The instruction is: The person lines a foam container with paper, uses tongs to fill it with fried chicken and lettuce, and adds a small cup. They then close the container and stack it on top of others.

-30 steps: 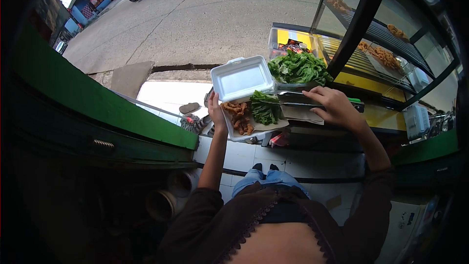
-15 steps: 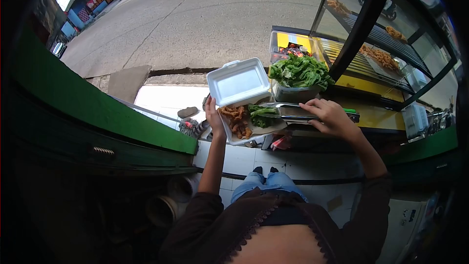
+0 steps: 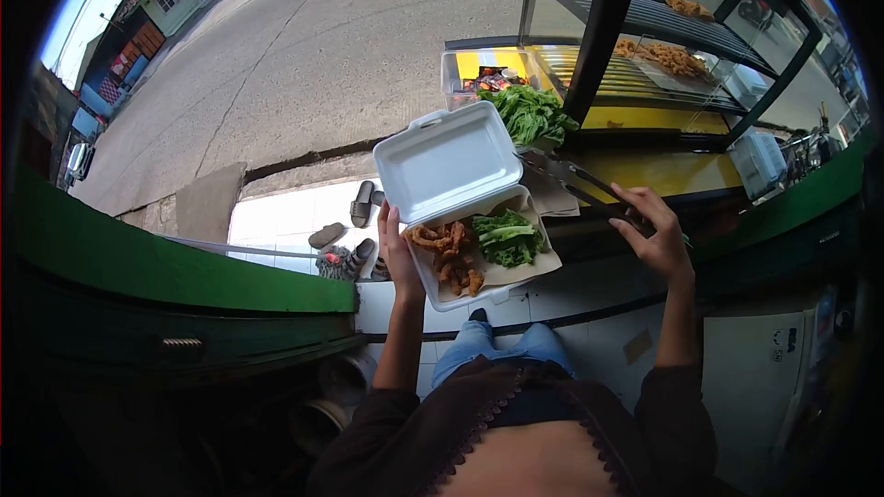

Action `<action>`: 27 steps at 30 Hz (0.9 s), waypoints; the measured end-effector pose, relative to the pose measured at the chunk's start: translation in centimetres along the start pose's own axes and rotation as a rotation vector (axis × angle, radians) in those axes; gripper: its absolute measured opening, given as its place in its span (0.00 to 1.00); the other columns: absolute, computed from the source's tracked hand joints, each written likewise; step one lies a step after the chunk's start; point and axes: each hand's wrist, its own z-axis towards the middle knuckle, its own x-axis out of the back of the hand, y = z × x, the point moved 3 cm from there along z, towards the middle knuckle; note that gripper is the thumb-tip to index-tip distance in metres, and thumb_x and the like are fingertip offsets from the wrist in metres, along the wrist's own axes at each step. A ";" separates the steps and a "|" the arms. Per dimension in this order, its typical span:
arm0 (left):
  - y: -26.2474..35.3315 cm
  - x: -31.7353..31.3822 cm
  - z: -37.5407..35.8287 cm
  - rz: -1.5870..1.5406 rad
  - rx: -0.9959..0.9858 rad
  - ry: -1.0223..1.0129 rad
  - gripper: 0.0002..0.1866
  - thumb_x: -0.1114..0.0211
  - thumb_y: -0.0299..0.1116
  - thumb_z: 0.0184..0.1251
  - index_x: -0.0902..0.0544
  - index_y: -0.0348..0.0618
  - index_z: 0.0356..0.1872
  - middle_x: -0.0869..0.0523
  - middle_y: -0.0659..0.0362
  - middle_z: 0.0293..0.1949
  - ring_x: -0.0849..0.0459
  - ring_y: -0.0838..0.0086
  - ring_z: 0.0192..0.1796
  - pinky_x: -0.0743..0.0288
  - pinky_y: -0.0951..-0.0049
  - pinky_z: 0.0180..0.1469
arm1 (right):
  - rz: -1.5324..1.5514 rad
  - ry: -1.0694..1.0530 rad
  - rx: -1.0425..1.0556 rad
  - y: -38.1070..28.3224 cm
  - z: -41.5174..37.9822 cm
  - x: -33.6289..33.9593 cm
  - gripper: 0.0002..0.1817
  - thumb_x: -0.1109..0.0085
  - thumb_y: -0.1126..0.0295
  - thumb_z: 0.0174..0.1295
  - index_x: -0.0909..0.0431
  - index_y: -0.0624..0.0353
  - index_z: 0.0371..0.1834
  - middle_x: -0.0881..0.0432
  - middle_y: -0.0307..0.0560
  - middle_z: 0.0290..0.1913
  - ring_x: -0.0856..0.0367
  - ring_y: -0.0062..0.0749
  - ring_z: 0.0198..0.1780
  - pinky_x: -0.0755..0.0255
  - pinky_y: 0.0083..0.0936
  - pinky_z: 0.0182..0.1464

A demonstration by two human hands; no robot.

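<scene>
My left hand [image 3: 399,253] grips the left side of a white foam takeaway box [image 3: 447,166], its lid raised toward the street. Brown paper [image 3: 539,269] lines the base. On it lie pieces of fried chicken [image 3: 448,253] at the left and green lettuce [image 3: 508,239] at the right. To the right of the box, my right hand [image 3: 650,225] is closed round metal tongs [image 3: 585,186]. The tips of the tongs are beside the lid's right edge, apart from the food. Nothing shows between them.
A tub of lettuce [image 3: 532,113] stands behind the lid, next to a clear bin of sachets [image 3: 493,80]. At the right rises a glass display case [image 3: 599,37] with fried food on racks. A green wall [image 3: 184,262] runs along the left. Sandals [image 3: 362,202] lie on the tiles.
The tongs have left the lettuce in the box and moved right with my right hand. The box is turned and nearer my body. My view has swung to the right.
</scene>
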 end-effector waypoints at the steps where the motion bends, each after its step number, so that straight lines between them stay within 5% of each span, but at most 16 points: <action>1: -0.5 -1.3 -0.8 0.046 -0.005 -0.012 0.26 0.47 0.41 0.71 0.36 0.37 0.65 0.26 0.53 0.55 0.25 0.69 0.57 0.31 0.70 0.59 | 0.033 0.042 -0.071 1.0 -1.2 0.8 0.26 0.34 0.77 0.53 0.24 0.57 0.58 0.21 0.44 0.45 0.23 0.28 0.37 0.28 0.21 0.39; 3: -2.4 -3.3 -2.1 0.114 0.015 -0.044 0.27 0.47 0.42 0.71 0.36 0.39 0.65 0.25 0.54 0.55 0.25 0.69 0.56 0.30 0.70 0.58 | 0.076 0.146 -0.172 2.6 -3.7 2.5 0.25 0.35 0.78 0.54 0.24 0.57 0.59 0.22 0.40 0.44 0.26 0.19 0.35 0.31 0.16 0.35; 7: -6.8 -9.0 -6.3 0.190 0.175 -0.113 0.28 0.46 0.43 0.70 0.36 0.41 0.66 0.25 0.53 0.56 0.23 0.68 0.55 0.30 0.71 0.57 | 0.082 0.328 -0.306 5.8 -10.2 6.0 0.25 0.35 0.77 0.55 0.24 0.57 0.59 0.22 0.40 0.45 0.26 0.19 0.36 0.31 0.16 0.36; 11: -16.9 -11.5 -8.5 0.212 0.318 -0.227 0.25 0.47 0.42 0.70 0.32 0.41 0.65 0.28 0.58 0.62 0.27 0.72 0.60 0.33 0.72 0.59 | 0.151 0.439 -0.434 10.6 -17.8 9.7 0.24 0.36 0.75 0.57 0.25 0.60 0.60 0.23 0.43 0.49 0.23 0.23 0.45 0.28 0.18 0.48; 18: -22.6 -22.0 -16.1 0.325 0.369 -0.316 0.26 0.45 0.43 0.70 0.33 0.44 0.65 0.26 0.57 0.60 0.24 0.71 0.57 0.32 0.72 0.58 | 0.089 0.525 -0.625 16.2 -28.5 17.0 0.25 0.37 0.76 0.57 0.27 0.61 0.61 0.24 0.42 0.45 0.25 0.22 0.42 0.29 0.18 0.45; 19: -24.7 -22.1 -15.9 0.286 0.434 -0.375 0.32 0.45 0.48 0.68 0.39 0.47 0.69 0.31 0.56 0.65 0.32 0.67 0.66 0.42 0.69 0.67 | 0.075 0.532 -0.604 17.1 -29.4 17.9 0.25 0.37 0.76 0.57 0.27 0.62 0.60 0.24 0.42 0.44 0.25 0.22 0.41 0.29 0.19 0.44; 20: -26.0 -22.5 -16.2 0.281 0.428 -0.378 0.32 0.45 0.48 0.68 0.39 0.47 0.69 0.31 0.56 0.65 0.32 0.67 0.66 0.42 0.69 0.67 | 0.073 0.534 -0.597 17.8 -30.1 18.5 0.25 0.37 0.76 0.57 0.27 0.62 0.60 0.24 0.42 0.44 0.25 0.22 0.41 0.29 0.19 0.44; 22: -27.2 -24.2 -16.9 0.252 0.375 -0.248 0.27 0.44 0.43 0.69 0.34 0.44 0.66 0.24 0.56 0.58 0.20 0.69 0.53 0.28 0.71 0.54 | 0.090 0.526 -0.623 19.7 -30.9 19.8 0.25 0.37 0.76 0.57 0.27 0.62 0.60 0.24 0.43 0.44 0.25 0.23 0.41 0.29 0.19 0.44; 27: -29.8 -26.5 -16.2 0.189 0.358 -0.249 0.27 0.43 0.43 0.69 0.34 0.43 0.66 0.24 0.55 0.57 0.19 0.69 0.50 0.27 0.73 0.52 | 0.074 0.464 -0.561 25.8 -28.0 22.1 0.26 0.34 0.72 0.55 0.26 0.62 0.59 0.22 0.47 0.44 0.22 0.31 0.42 0.28 0.24 0.45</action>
